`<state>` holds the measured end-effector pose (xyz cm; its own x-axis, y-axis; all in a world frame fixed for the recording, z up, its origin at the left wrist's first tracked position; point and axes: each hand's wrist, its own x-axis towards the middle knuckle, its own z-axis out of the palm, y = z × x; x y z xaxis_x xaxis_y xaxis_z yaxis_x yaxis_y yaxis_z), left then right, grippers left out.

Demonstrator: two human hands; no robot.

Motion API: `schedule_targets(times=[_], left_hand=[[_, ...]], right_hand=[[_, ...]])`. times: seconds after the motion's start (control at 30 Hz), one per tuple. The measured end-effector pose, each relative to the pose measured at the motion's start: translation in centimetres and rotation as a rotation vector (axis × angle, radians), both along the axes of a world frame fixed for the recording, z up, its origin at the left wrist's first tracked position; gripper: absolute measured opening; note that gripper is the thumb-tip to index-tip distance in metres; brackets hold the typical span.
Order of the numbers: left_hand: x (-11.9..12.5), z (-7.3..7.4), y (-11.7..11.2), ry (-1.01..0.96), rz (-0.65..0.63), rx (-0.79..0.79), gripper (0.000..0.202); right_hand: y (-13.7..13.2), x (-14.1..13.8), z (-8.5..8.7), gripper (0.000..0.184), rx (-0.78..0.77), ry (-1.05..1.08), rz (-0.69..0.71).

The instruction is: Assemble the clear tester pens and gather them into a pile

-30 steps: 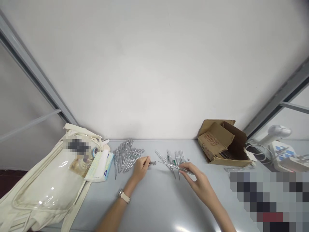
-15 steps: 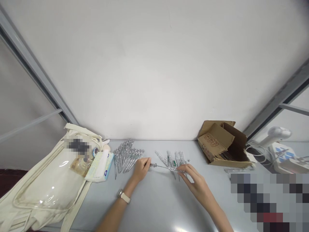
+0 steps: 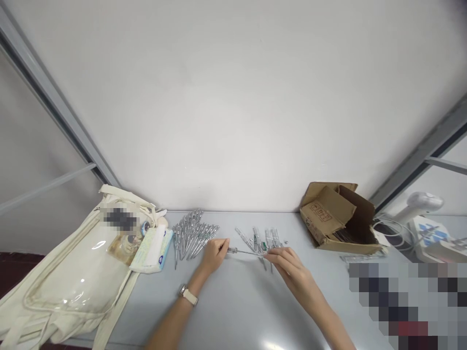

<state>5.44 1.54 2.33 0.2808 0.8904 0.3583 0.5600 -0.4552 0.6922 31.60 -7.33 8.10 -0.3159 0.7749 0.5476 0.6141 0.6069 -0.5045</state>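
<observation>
My left hand (image 3: 215, 255) is closed round the clear handle of a thin screwdriver (image 3: 246, 252), whose metal shaft points right. The fingers of my right hand (image 3: 290, 267) are pinched together at the far end of that shaft; the tip is hidden by them. Left of my left hand lies a fanned pile of similar slim screwdrivers (image 3: 191, 236) with clear handles. Just behind my right hand are several loose clear plastic and metal pieces (image 3: 270, 236), some with green parts, partly covered by the fingers.
On the left, a cream bag (image 3: 73, 272) with a clear front lies beside a tissue pack (image 3: 153, 250). At the back right stands an open cardboard box (image 3: 324, 214). Farther right are a handheld scanner (image 3: 419, 201) and a cable. A white wall (image 3: 233, 121) rises behind the grey table (image 3: 226, 311).
My right hand has moved slightly left, and its fingers have come closer together at the shaft's end. My left hand keeps its grip on the handle.
</observation>
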Motion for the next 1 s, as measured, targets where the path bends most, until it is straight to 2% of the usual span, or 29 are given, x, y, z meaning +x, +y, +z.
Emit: schedule_targets(times=[0.27, 0.47, 0.67, 1.0], left_hand=[[-0.1, -0.2, 0.2, 0.005, 0.023, 0.024, 0.055], [0.0, -0.5, 0.3, 0.079, 0.036, 0.024, 0.057], [0.0, -0.6, 0.3, 0.112, 0.078, 0.077, 0.057], [0.1, -0.4, 0.4, 0.06, 0.103, 0.057, 0.059]], right_hand=[[-0.1, -0.4, 0.5, 0.026, -0.089, 0.017, -0.017], [0.0, -0.3, 1.1, 0.026, -0.289, 0.056, -0.048], [0.2, -0.4, 0.7, 0.032, -0.465, 0.135, -0.087], [0.1, 0.4, -0.5, 0.03, -0.444, 0.183, -0.076]])
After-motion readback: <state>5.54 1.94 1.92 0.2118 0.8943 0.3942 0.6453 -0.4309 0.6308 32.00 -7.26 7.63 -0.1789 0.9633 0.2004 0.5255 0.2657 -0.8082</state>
